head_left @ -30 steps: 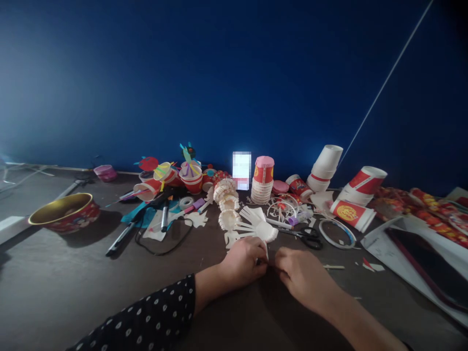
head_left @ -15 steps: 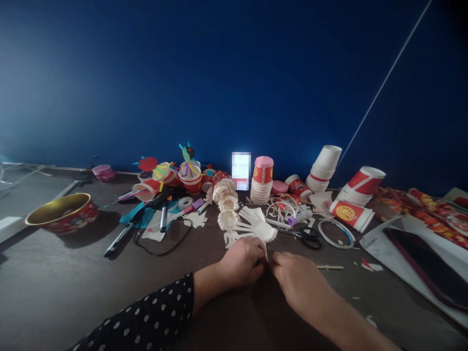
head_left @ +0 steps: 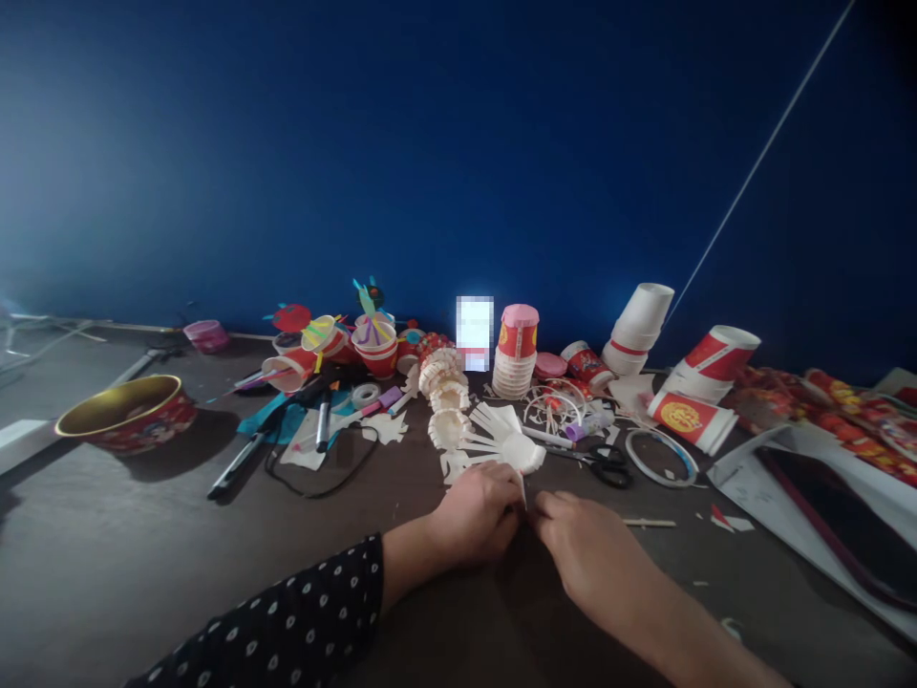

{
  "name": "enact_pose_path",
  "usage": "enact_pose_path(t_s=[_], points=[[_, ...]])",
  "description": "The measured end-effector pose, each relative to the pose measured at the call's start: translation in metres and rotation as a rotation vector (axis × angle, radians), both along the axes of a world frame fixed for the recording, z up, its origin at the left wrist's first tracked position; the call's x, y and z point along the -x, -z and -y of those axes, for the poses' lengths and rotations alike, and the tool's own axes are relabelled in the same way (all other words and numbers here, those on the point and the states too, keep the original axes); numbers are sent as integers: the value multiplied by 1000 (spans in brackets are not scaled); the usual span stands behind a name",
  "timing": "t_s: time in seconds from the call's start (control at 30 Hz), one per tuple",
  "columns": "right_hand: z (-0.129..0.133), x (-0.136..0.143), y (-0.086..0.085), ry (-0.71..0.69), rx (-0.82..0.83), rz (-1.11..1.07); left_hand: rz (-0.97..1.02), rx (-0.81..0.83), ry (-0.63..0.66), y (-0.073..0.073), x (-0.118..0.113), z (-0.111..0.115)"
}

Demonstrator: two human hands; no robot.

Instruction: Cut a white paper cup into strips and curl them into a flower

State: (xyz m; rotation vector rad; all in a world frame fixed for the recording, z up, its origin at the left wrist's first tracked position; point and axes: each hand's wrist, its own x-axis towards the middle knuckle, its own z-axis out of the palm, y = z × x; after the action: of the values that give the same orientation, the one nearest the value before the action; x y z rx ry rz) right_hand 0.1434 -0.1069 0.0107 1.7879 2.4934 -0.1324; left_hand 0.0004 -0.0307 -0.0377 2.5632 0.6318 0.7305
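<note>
My left hand (head_left: 479,516), its fingers curled together, grips a small piece of white paper (head_left: 522,487) whose edge shows between my hands. Facing it, my right hand (head_left: 580,540) has its fingers pinched close to the same piece; what lies between its fingertips is hidden. Just beyond my knuckles lies a white paper cup cut into fanned strips (head_left: 510,438). A row of frilled white paper pieces (head_left: 449,428) stretches back from there. Scissors with black handles (head_left: 612,468) rest to the right, beside a marker with a purple cap (head_left: 548,439).
Stacked paper cups (head_left: 517,354) stand at the back, more cups (head_left: 637,330) to the right. A gold-lined red bowl (head_left: 129,413) sits left, near a black-and-silver pen (head_left: 236,466). On the right are a tape roll (head_left: 660,459) and a dark phone (head_left: 838,516) on a white tray.
Both hands stay together over the white paper with hardly any movement. The whole view has shifted very slightly.
</note>
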Motion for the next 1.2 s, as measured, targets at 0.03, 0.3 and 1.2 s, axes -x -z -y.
enact_pose_path(t_s=[0.03, 0.3, 1.2], points=[[0, 0, 0, -4, 1, -1, 1, 5, 4, 0, 0, 0], [0, -2, 4, -16, -26, -42, -29, 29, -38, -2, 1, 1], [-2, 0, 3, -12, -24, 1, 40, 67, -59, 1, -2, 0]])
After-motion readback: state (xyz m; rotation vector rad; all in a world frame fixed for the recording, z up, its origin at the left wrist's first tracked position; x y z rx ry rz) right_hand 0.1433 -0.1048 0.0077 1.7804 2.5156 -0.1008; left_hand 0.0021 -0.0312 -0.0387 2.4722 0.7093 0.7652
